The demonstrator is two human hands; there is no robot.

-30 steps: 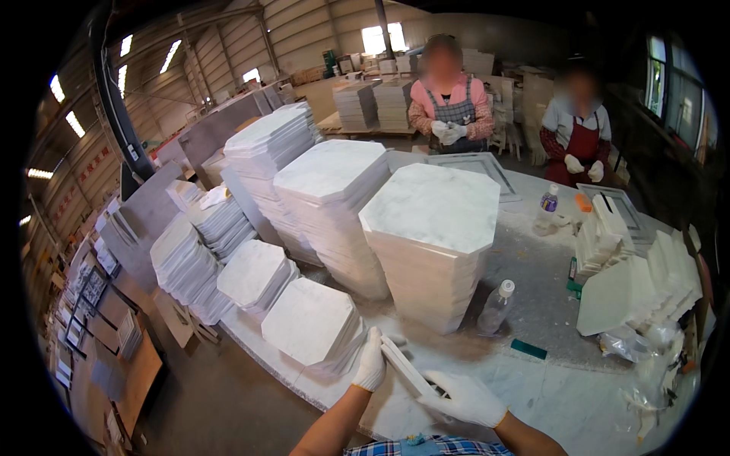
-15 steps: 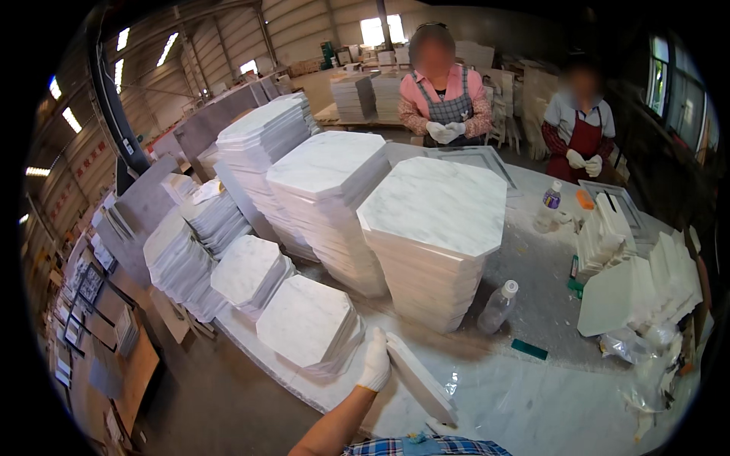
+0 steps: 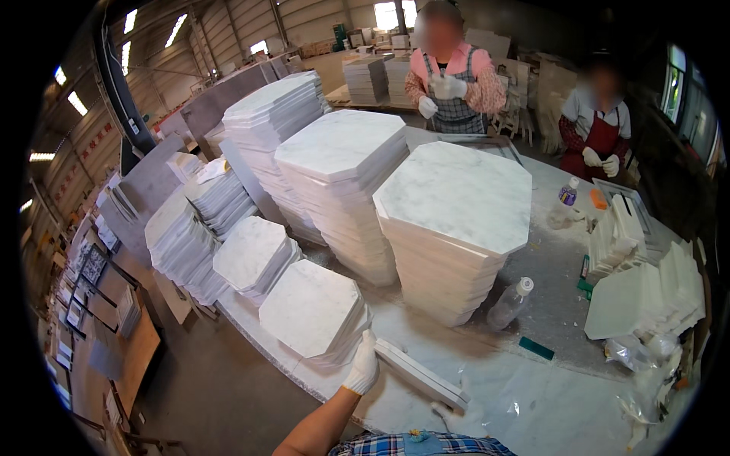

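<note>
My left hand [image 3: 363,370], in a white glove, is at the right edge of a low stack of pale marble tiles with cut corners [image 3: 310,308]. It sits between that stack and a few narrow slabs standing on edge [image 3: 423,375]. Its fingers point away from me and are partly hidden, so whether they grip the stack's edge does not show. My right hand is out of view. Behind the low stack is a smaller stack of the same tiles [image 3: 251,253].
Tall tile stacks [image 3: 456,196] [image 3: 344,144] rise beyond. To their right stand a clear bottle [image 3: 509,304] and a green block [image 3: 537,348]. Tile offcuts [image 3: 623,300] and plastic wrap crowd the right side. Two gloved co-workers [image 3: 460,83] [image 3: 595,125] are across the table.
My left hand has shifted slightly left and down along the low stack. The narrow slabs now show as separate pieces. The nearer co-worker has raised one hand, and the view has tilted a little.
</note>
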